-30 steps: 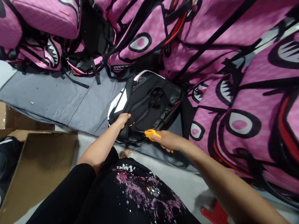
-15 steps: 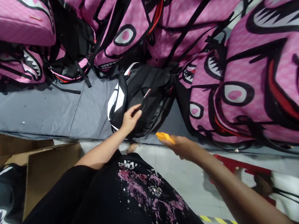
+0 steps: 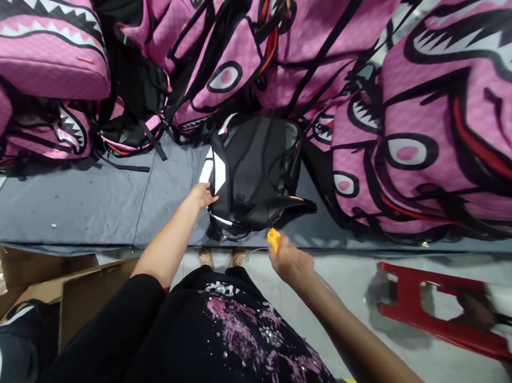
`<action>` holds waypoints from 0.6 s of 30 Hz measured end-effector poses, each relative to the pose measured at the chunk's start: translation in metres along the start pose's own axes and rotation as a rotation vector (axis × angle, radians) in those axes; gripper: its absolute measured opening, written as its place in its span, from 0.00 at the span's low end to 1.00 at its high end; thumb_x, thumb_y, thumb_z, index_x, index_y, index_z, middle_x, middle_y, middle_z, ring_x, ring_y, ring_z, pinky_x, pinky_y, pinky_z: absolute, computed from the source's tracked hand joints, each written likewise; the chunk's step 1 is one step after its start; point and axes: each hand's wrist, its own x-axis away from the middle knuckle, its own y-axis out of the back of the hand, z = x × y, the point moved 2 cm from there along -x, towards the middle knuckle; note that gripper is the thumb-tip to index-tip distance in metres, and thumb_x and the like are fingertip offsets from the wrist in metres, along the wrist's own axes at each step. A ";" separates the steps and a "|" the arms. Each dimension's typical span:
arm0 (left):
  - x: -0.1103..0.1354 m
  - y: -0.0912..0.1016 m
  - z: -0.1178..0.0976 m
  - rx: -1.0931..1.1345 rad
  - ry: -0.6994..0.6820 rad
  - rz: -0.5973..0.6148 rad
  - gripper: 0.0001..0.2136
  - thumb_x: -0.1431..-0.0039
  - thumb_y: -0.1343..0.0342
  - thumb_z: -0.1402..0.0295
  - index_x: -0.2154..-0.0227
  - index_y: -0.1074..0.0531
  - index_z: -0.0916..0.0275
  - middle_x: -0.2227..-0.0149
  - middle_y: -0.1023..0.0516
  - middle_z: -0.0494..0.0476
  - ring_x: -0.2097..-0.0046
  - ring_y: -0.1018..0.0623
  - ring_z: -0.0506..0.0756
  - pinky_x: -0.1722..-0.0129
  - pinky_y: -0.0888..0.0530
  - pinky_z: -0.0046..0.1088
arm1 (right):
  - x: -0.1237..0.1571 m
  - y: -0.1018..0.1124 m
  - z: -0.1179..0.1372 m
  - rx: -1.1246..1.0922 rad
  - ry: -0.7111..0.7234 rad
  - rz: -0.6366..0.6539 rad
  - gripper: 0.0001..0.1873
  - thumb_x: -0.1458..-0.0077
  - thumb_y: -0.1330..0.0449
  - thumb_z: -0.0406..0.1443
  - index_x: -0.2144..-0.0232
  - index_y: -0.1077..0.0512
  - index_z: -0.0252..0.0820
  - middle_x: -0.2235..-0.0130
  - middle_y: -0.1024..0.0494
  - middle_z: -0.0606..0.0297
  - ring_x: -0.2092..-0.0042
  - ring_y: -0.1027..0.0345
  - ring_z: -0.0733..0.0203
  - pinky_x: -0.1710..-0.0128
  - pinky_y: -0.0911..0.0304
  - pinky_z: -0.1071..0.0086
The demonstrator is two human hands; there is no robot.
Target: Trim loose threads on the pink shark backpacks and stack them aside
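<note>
A black backpack with white trim lies back side up on a grey mat, against a heap of pink shark-face backpacks. My left hand rests on the black backpack's left edge, its fingers curled against the fabric. My right hand is closed around an orange-handled tool, held just in front of the backpack's near edge and apart from it. The tool's working end cannot be made out.
More pink backpacks are stacked at the back left. Brown cardboard boxes stand at the lower left, one with a black backpack in it. A red frame lies on the light floor at the lower right. My feet stand at the mat's edge.
The black backpack has been turned and laid flatter on the mat. My left hand slid from its middle to its left edge. My right hand with the orange tool drew back toward me.
</note>
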 end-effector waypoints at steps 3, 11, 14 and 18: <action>-0.004 -0.002 -0.004 0.017 0.078 -0.004 0.29 0.40 0.54 0.77 0.35 0.48 0.63 0.34 0.44 0.71 0.36 0.35 0.61 0.54 0.22 0.35 | -0.007 -0.004 -0.004 -0.089 -0.011 0.078 0.27 0.35 0.51 0.44 0.44 0.41 0.26 0.63 0.21 0.47 0.61 0.23 0.46 0.66 0.36 0.63; -0.002 -0.005 -0.008 -0.088 0.127 -0.046 0.31 0.39 0.49 0.71 0.34 0.50 0.66 0.39 0.39 0.72 0.41 0.29 0.61 0.59 0.21 0.30 | -0.025 0.035 -0.002 -0.314 0.149 0.275 0.26 0.35 0.55 0.46 0.41 0.40 0.38 0.55 0.21 0.48 0.54 0.25 0.46 0.59 0.38 0.62; 0.001 -0.009 -0.002 -0.105 0.118 -0.023 0.30 0.38 0.50 0.70 0.34 0.50 0.67 0.42 0.35 0.72 0.46 0.25 0.60 0.61 0.20 0.30 | -0.025 0.044 -0.009 -0.285 0.108 0.246 0.25 0.35 0.55 0.45 0.45 0.38 0.34 0.58 0.20 0.47 0.55 0.25 0.46 0.60 0.38 0.62; -0.003 -0.019 0.019 -0.093 0.114 0.053 0.25 0.36 0.51 0.69 0.37 0.44 0.67 0.45 0.31 0.69 0.51 0.22 0.57 0.62 0.19 0.28 | -0.032 0.041 -0.011 -0.314 0.154 0.251 0.25 0.36 0.54 0.45 0.44 0.37 0.35 0.57 0.20 0.48 0.55 0.25 0.46 0.61 0.37 0.62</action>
